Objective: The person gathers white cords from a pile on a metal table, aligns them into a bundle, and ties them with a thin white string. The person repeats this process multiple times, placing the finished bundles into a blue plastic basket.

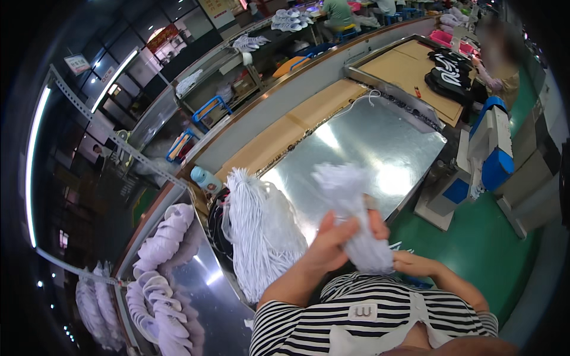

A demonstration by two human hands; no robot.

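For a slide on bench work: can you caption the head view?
Both hands, left hand and right hand, grip a white lace bundle over a shiny metal table.

Lace pile left of held bundle

Both forearms rise from the lower edge, left hand and right hand closed together at chest height.

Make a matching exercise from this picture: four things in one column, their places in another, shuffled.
Things:
1. small bunch of white laces
2. large bundle of white cords
3. light blue plastic bottle
4. white shoe uppers

Places:
A. stacked along the left bench
B. gripped in both hands
C. lying beside the shiny metal sheet
D. standing behind the bundle

Pairs: 1-B, 2-C, 3-D, 4-A
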